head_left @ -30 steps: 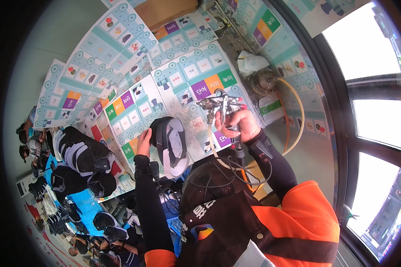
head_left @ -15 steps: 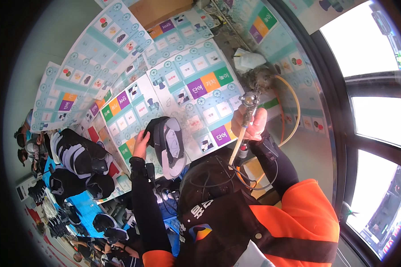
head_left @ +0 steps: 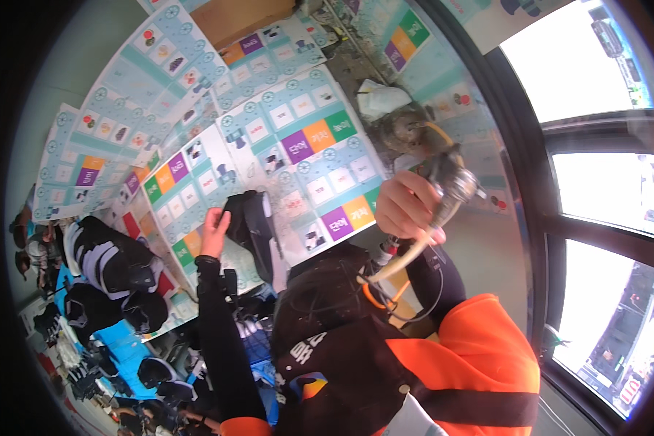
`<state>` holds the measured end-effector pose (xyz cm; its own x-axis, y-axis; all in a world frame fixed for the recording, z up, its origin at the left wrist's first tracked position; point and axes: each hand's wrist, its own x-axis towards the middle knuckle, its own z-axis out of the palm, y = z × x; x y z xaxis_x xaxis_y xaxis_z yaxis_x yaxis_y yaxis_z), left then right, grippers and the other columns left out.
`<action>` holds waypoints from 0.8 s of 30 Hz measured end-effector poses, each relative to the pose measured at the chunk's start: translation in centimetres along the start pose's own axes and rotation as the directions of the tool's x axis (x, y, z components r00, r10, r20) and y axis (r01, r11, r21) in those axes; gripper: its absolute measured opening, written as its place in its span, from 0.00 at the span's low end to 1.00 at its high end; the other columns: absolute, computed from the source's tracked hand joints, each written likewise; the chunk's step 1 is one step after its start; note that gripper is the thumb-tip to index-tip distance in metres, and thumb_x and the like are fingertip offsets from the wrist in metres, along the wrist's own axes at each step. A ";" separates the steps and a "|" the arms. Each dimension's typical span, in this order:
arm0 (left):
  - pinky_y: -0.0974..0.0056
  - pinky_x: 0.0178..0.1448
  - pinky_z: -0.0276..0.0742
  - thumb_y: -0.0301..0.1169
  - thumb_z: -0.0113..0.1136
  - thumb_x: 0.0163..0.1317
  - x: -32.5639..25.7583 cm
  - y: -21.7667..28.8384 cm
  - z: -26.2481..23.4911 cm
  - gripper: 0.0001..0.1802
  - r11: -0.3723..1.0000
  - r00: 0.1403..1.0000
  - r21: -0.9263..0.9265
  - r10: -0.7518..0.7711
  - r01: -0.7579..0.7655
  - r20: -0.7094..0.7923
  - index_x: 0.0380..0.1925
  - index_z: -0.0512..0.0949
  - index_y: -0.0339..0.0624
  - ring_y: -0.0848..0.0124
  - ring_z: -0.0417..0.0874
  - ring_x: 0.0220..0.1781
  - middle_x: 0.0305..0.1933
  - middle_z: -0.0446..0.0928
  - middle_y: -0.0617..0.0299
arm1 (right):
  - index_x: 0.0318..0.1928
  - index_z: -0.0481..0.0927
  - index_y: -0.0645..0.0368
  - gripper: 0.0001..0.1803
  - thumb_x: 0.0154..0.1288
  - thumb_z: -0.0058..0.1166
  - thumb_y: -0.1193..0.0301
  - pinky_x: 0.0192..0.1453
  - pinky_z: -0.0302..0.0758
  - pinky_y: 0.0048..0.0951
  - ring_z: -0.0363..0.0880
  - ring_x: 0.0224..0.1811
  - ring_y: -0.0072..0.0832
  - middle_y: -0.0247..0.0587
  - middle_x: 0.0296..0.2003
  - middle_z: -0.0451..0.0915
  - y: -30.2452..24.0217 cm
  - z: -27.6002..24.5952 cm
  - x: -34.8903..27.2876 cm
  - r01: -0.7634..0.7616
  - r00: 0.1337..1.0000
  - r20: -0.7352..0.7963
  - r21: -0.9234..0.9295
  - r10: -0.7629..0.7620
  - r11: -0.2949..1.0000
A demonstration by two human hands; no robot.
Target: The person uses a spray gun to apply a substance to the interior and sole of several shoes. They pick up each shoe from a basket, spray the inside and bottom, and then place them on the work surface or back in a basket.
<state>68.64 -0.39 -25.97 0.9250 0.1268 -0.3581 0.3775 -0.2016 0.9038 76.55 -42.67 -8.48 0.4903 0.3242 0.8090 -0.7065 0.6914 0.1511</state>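
My left hand (head_left: 213, 232) grips the edge of a black piece with a grey lining, apparently a shoe upper (head_left: 253, 231). It is tilted, so mostly its black outer side shows, over the printed sheets (head_left: 309, 171). My right hand (head_left: 405, 206) is closed around a dirty metal spray gun (head_left: 454, 178), fed by a yellowish hose (head_left: 410, 258). The gun is tipped away to the right, apart from the black piece, and is slightly blurred. Part of its handle is hidden by my fingers.
On the left, a stack of similar black and grey pieces (head_left: 109, 254) lies by a blue surface (head_left: 127, 338). A crumpled white cloth (head_left: 381, 100) sits behind the gun. More printed sheets line the walls, and windows (head_left: 610, 189) stand right. Other people are at lower left.
The black piece has turned, so much less of its grey lining shows. My right hand has rolled the spray gun from upright to leaning right. The whole view has shifted slightly.
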 end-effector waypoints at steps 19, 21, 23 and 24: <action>0.69 0.69 0.63 0.32 0.58 0.76 -0.2 -0.5 -1.1 0.14 0.995 0.989 -0.060 -0.071 0.079 0.129 0.57 0.71 0.40 0.75 0.70 0.65 0.59 0.72 0.65 | 0.39 0.82 0.72 0.04 0.69 0.56 0.82 0.18 0.65 0.21 0.73 0.19 0.28 0.59 0.35 0.84 -1.7 11.0 7.0 -0.018 0.907 0.407 -0.219 0.108 0.975; 0.70 0.67 0.64 0.31 0.58 0.75 -0.7 0.4 -0.3 0.12 0.993 0.992 -0.095 -0.065 0.076 0.113 0.53 0.71 0.41 0.76 0.72 0.61 0.55 0.74 0.66 | 0.39 0.82 0.72 0.04 0.69 0.56 0.82 0.18 0.64 0.21 0.72 0.19 0.28 0.59 0.35 0.84 -1.8 11.0 7.1 0.000 0.907 0.410 -0.224 0.095 0.975; 0.71 0.64 0.65 0.30 0.59 0.74 -1.0 1.3 -0.3 0.10 0.990 0.994 -0.128 -0.055 0.067 0.093 0.50 0.71 0.41 0.77 0.73 0.57 0.51 0.75 0.67 | 0.39 0.82 0.71 0.04 0.70 0.56 0.82 0.18 0.64 0.20 0.72 0.19 0.28 0.59 0.35 0.84 -1.9 10.9 7.2 0.016 0.905 0.417 -0.229 0.083 0.973; 0.70 0.66 0.65 0.29 0.61 0.73 -1.1 1.8 -0.4 0.12 0.984 0.987 -0.155 -0.061 0.085 0.151 0.52 0.71 0.40 0.76 0.74 0.59 0.53 0.75 0.66 | 0.39 0.82 0.71 0.04 0.70 0.56 0.82 0.18 0.64 0.20 0.73 0.19 0.28 0.59 0.35 0.84 -1.8 10.7 7.1 0.046 0.913 0.405 -0.234 0.054 0.971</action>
<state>68.28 -0.55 -23.87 0.8960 -0.0092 -0.4439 0.4433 -0.0375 0.8956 75.83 -48.54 3.12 0.2027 0.0724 0.9766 -0.5444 0.8373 0.0509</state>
